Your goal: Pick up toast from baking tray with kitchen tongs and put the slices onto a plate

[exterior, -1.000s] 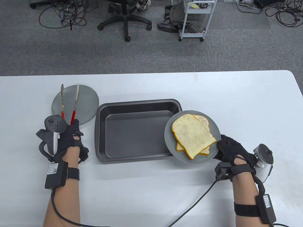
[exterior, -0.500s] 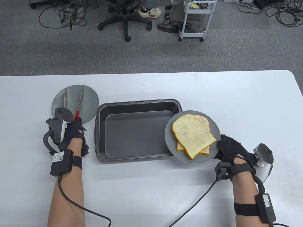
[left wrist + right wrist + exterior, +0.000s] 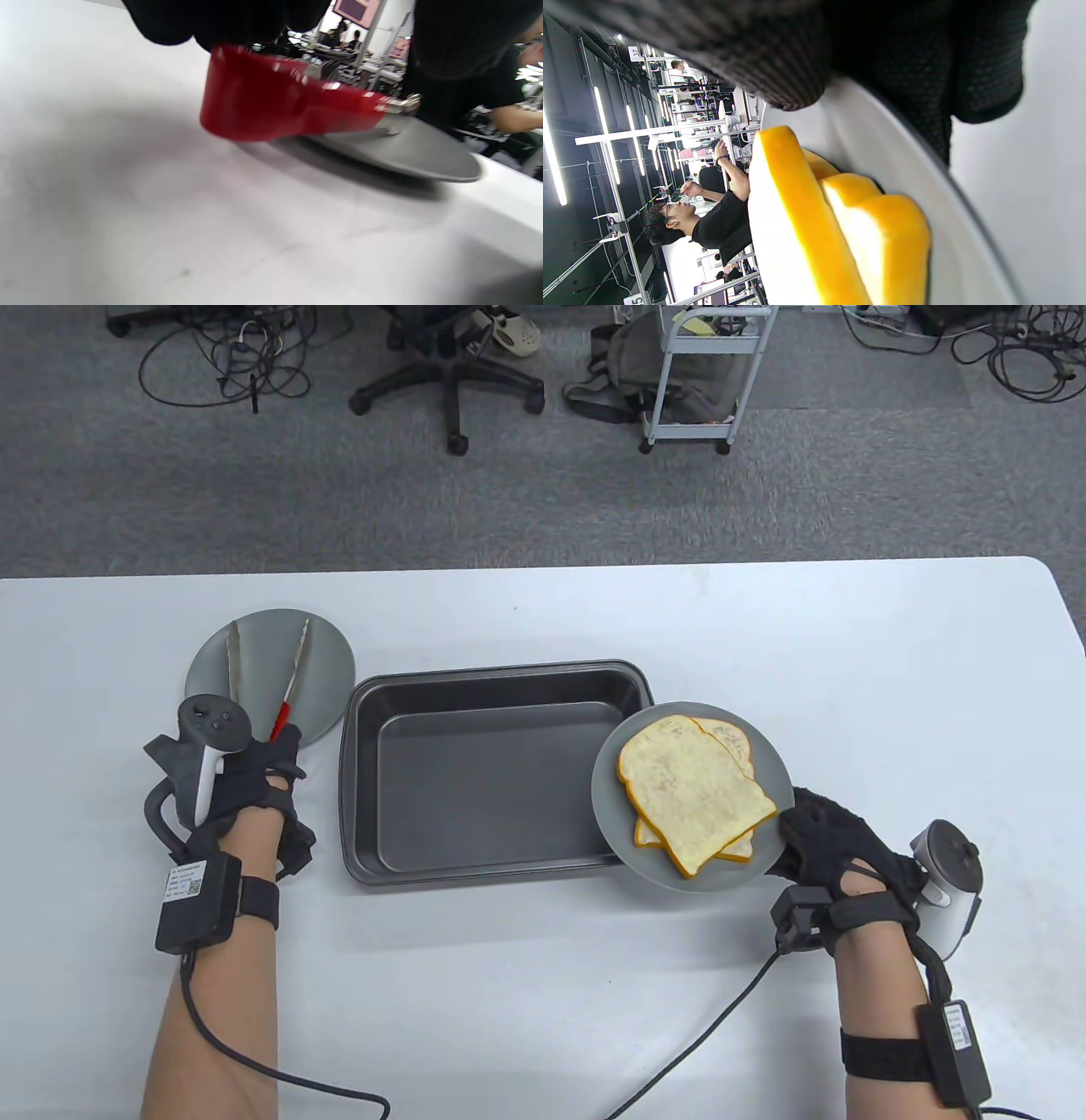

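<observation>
My right hand (image 3: pixel 823 831) grips the near right rim of a grey plate (image 3: pixel 768 768) that carries two stacked toast slices (image 3: pixel 691 797). This plate overlaps the right front corner of the dark baking tray (image 3: pixel 492 789), which has nothing in it. In the right wrist view the fingers (image 3: pixel 903 42) curl over the plate's rim (image 3: pixel 882 140) beside the toast (image 3: pixel 797 220). My left hand (image 3: pixel 254 780) holds the red handle end of the metal tongs (image 3: pixel 290 678). Their arms are spread and lie on a second grey plate (image 3: pixel 327 678) left of the tray. The left wrist view shows the red handle (image 3: pixel 263 97) under my fingers (image 3: pixel 220 21), resting on that plate (image 3: pixel 415 156).
The white table (image 3: pixel 543 984) ends at a rounded far right corner. Glove cables (image 3: pixel 704 1027) trail over its near part. Beyond the far edge, on grey carpet, stand an office chair (image 3: pixel 450 381) and a wheeled cart (image 3: pixel 704 373) among loose cables.
My left hand has lowered the tongs onto the left plate and their arms have spread wider. My right hand and the plate of toast have stayed put.
</observation>
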`<action>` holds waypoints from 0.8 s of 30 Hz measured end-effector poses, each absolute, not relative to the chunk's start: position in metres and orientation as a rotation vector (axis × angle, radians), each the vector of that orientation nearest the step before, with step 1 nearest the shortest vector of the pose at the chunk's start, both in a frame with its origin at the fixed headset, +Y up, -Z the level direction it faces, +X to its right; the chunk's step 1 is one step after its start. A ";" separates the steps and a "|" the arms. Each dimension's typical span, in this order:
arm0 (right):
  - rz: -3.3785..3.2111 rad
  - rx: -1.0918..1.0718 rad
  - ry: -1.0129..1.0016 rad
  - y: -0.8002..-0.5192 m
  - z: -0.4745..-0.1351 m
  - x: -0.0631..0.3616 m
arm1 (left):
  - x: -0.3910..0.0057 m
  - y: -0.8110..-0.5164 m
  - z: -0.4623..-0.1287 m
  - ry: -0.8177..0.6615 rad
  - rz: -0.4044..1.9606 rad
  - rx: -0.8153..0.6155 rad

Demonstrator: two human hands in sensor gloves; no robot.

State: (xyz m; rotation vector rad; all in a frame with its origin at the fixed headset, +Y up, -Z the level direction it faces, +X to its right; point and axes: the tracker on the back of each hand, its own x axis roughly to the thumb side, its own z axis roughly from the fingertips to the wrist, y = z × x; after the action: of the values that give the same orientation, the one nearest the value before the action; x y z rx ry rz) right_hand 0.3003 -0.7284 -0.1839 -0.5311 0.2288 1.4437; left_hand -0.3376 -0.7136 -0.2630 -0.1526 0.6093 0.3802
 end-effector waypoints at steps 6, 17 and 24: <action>1.452 -0.540 0.233 -0.730 -0.183 0.300 | -0.323 -0.691 -0.236 0.407 0.417 -0.113; 1.474 -0.543 0.245 -0.733 -0.184 0.298 | -0.304 -0.666 -0.168 0.045 0.217 -0.007; 1.477 -0.544 0.250 -0.734 -0.184 0.297 | -0.303 -0.665 -0.123 -0.010 0.192 0.042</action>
State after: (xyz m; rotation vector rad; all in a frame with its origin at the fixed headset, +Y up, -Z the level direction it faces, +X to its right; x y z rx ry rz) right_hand 0.2975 -0.7341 -0.1841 -0.5439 0.2500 1.4773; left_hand -0.3029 -0.6655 -0.1234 0.0419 -0.0100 0.1924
